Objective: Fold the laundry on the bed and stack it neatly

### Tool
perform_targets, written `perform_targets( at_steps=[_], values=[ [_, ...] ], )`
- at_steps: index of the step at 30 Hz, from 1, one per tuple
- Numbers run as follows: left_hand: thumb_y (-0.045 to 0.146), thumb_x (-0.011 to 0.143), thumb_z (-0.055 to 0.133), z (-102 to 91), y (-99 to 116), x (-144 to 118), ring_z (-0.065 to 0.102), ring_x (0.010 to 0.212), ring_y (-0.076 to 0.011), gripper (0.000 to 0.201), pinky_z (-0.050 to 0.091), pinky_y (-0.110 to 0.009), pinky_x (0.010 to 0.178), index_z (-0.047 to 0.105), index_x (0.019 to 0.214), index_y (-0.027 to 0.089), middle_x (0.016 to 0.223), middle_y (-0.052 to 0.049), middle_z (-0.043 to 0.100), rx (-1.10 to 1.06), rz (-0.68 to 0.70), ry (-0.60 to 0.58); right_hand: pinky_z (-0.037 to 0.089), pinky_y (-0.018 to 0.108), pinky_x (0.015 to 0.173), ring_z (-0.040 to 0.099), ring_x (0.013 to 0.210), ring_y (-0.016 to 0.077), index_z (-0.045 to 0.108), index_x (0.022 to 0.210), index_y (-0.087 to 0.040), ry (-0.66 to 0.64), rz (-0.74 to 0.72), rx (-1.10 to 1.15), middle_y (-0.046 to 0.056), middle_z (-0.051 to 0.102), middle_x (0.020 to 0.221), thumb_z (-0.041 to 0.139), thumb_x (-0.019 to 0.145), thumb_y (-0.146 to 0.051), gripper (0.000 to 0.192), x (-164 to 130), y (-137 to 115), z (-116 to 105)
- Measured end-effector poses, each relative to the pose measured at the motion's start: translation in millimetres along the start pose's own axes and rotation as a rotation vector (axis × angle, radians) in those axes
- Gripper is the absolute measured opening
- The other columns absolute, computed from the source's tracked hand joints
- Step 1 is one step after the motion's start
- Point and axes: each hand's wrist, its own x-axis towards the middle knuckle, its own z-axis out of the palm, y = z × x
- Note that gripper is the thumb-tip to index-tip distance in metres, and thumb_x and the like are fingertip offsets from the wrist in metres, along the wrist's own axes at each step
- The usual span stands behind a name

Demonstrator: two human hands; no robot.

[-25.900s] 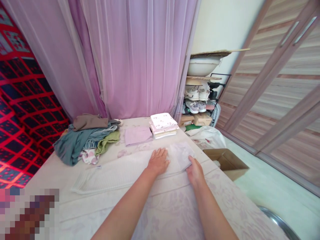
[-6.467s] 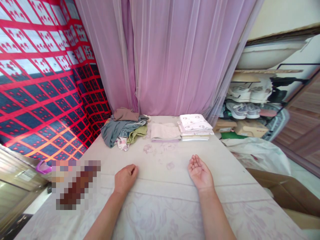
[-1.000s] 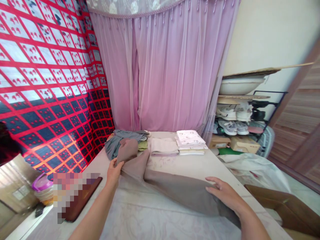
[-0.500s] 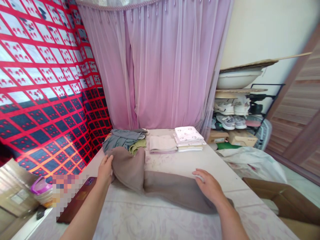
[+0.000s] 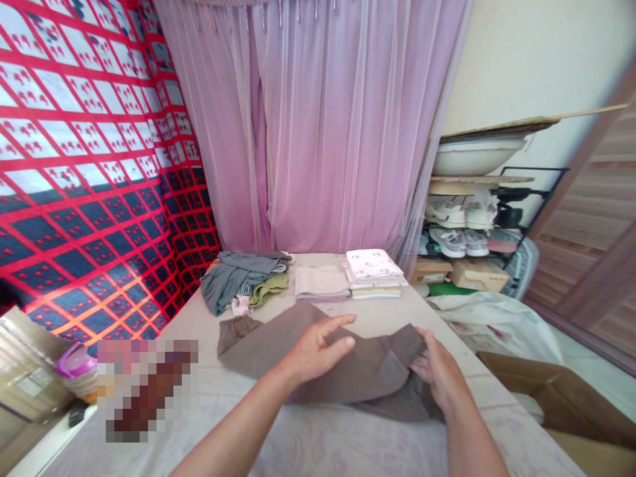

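1. The brown garment (image 5: 318, 354) lies across the middle of the bed (image 5: 348, 450), partly folded, its gathered waistband end at nine o'clock and a bunched end at three o'clock.
2. The left hand (image 5: 318, 348) rests flat on the garment's middle, fingers spread and holding nothing; the right hand (image 5: 440, 371) is at the three o'clock end with fingers curled onto the bunched cloth, though a true pinch cannot be confirmed.
3. At twelve o'clock, well apart, sit a folded cloth (image 5: 320, 283) and, just beside it, a stack of folded white linens (image 5: 375, 271); at eleven o'clock is a loose heap of clothes (image 5: 243, 278).
4. At four o'clock, off the bed, stands an open cardboard box (image 5: 556, 391).
5. Risks, as I judge them: the soft cloth could slide under the flat palm and skew the fold; the bunched end may trap creases; a wide sweep could drag it toward the bed's three o'clock edge.
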Motion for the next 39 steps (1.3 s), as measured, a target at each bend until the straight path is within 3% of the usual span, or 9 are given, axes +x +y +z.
perform_targets(
  at_steps=[5,8,11,15,22,27,31,34,39],
  values=[
    [0.032,0.084,0.048,-85.9,-64,-16,0.054,0.121,-0.0226,0.038,0.036,-0.036,0.107,0.064,0.117,0.021,0.126,-0.006,0.063,0.456,-0.331,0.326,0.057,0.030,0.066,0.069,0.091,0.0217,0.049,0.129,-0.023,0.031,0.011,-0.169,0.011,0.065,0.120,0.049,0.079,-0.063,0.064,-3,9,-8],
    [0.032,0.079,0.055,-136.5,-97,-37,0.049,0.126,-0.0284,0.043,0.034,-0.037,0.107,0.062,0.118,0.015,0.132,-0.015,0.058,0.782,-0.593,0.342,0.056,0.029,0.063,0.069,0.081,0.0214,0.057,0.115,-0.021,0.049,-0.045,-0.282,0.010,0.071,0.101,0.054,0.077,-0.057,0.053,-5,9,-8],
    [0.047,0.074,0.060,-161.4,-117,-57,0.060,0.110,-0.0356,0.044,0.045,-0.041,0.090,0.067,0.106,0.016,0.117,-0.018,0.066,0.807,-0.854,0.283,0.057,0.030,0.066,0.069,0.084,0.0229,0.061,0.096,-0.021,-0.015,-0.032,-0.277,0.009,0.072,0.091,0.053,0.076,-0.050,0.037,-6,3,-15],
    [0.048,0.078,0.054,-172.9,-123,-73,0.066,0.092,-0.0296,0.030,0.047,-0.034,0.078,0.069,0.081,0.023,0.093,-0.009,0.073,0.751,-0.850,0.349,0.058,0.031,0.065,0.069,0.086,0.0246,0.062,0.086,-0.022,0.003,0.009,-0.269,0.009,0.073,0.090,0.051,0.075,-0.050,0.032,-6,-6,-26],
    [0.048,0.089,0.033,-191.7,-123,-112,0.062,0.100,-0.0290,0.043,0.047,-0.036,0.081,0.065,0.097,0.021,0.103,-0.009,0.070,0.737,-0.871,0.774,0.052,0.031,0.059,0.069,0.072,0.0243,0.064,0.073,-0.023,-0.053,0.106,-0.656,0.007,0.071,0.070,0.048,0.078,-0.045,0.027,1,1,-45],
    [0.060,0.081,0.040,-190.9,-142,-126,0.063,0.101,-0.0320,0.052,0.047,-0.039,0.084,0.067,0.094,0.017,0.102,-0.013,0.071,0.627,-0.964,0.595,0.050,0.038,0.070,0.067,0.082,0.0297,0.062,0.066,-0.022,-0.083,-0.005,-1.039,0.012,0.072,0.082,0.057,0.070,-0.050,0.029,-2,1,-51],
    [0.068,0.066,0.055,-193.0,-147,-117,0.065,0.101,-0.0339,0.062,0.049,-0.038,0.083,0.068,0.095,0.015,0.104,-0.017,0.071,0.606,-0.949,0.459,0.049,0.039,0.072,0.067,0.087,0.0323,0.066,0.077,-0.019,-0.107,0.055,-1.017,0.017,0.071,0.094,0.058,0.066,-0.066,0.049,-9,2,-48],
    [0.067,0.053,0.068,-191.7,-140,-109,0.065,0.099,-0.0360,0.063,0.050,-0.037,0.080,0.069,0.089,0.015,0.101,-0.017,0.072,0.574,-0.978,0.368,0.049,0.039,0.072,0.067,0.087,0.0327,0.066,0.069,-0.020,-0.174,0.067,-1.013,0.014,0.072,0.088,0.064,0.062,-0.064,0.044,-12,2,-44],
    [0.066,0.051,0.073,-177.6,-115,-111,0.068,0.091,-0.0276,0.072,0.054,-0.031,0.071,0.065,0.104,0.017,0.098,-0.010,0.073,0.050,-0.878,0.465,0.048,0.034,0.071,0.066,0.086,0.0287,0.067,0.071,-0.023,-0.161,-0.032,-1.076,0.010,0.073,0.088,0.059,0.068,-0.052,0.031,-14,-15,-41]
  ],
)
